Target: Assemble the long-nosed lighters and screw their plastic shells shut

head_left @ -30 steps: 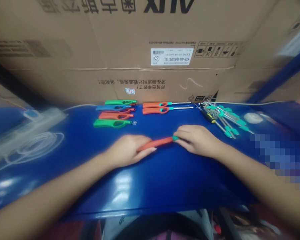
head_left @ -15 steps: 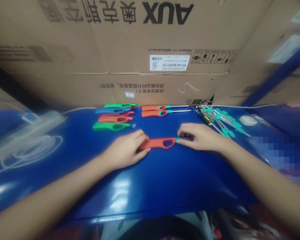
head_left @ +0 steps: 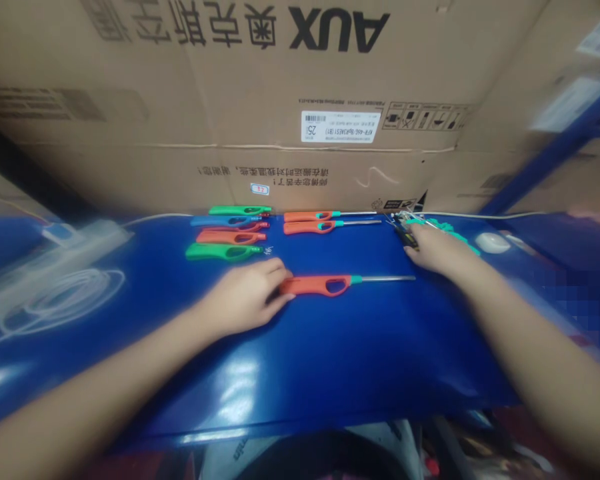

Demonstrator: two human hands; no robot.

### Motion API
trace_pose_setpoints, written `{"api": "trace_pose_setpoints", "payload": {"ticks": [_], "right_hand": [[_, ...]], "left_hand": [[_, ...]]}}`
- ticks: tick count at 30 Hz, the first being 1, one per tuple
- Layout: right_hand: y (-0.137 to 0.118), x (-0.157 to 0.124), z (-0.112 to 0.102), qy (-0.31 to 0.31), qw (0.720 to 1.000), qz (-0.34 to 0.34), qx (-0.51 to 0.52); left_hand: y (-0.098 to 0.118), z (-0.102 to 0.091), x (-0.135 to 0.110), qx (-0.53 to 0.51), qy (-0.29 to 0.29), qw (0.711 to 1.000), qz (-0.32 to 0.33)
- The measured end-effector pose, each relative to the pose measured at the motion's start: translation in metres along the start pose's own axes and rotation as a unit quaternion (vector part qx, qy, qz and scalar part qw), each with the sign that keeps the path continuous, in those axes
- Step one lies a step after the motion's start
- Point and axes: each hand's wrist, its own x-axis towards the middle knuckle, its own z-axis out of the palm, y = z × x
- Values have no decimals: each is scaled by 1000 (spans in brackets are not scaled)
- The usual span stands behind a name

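Observation:
An orange long-nosed lighter [head_left: 320, 285] with a teal collar and a metal tube lies across the blue table, tube pointing right. My left hand [head_left: 253, 293] is closed round the butt end of its handle. Over at the right, my right hand [head_left: 437, 248] has its fingers round the black and yellow handle of a screwdriver [head_left: 406, 236], which still lies on the table. Some of those fingers are hidden. Beneath and behind that hand is a heap of metal lighter tubes with teal collars [head_left: 447, 230].
Two orange lighters with tubes [head_left: 307, 227] lie at the back. Left of them are several green, blue and orange lighter handles [head_left: 225, 252]. A coiled white cable [head_left: 65, 300] and power strip sit far left, a white round object [head_left: 493, 243] at right. A large carton [head_left: 250, 80] stands behind.
My right hand has let go of the lighter's tube end and moved right and back to the screwdriver. The metal tube now shows in full. My left hand stays on the handle.

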Motion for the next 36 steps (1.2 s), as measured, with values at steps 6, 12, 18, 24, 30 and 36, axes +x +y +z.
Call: {"api": "trace_pose_setpoints", "payload": {"ticks": [6, 12, 18, 24, 30, 36], "right_hand": [[0, -9, -24, 163, 981, -39, 98], [-39, -33, -35, 325, 851, -117, 396], [-93, -52, -12, 130, 768, -266, 568], [-108, -50, 6, 147, 807, -352, 450], [-111, -49, 14, 139, 818, -377, 412], [-112, -47, 16, 139, 817, -374, 417]], "left_hand": [[5, -4, 0, 7, -15, 1000, 4], [6, -6, -1, -2, -20, 1000, -4], [8, -4, -2, -14, -20, 1000, -8], [12, -4, -2, -19, -23, 1000, -7], [12, -2, 0, -30, -21, 999, -18], [13, -2, 0, -38, -25, 999, -26]]}}
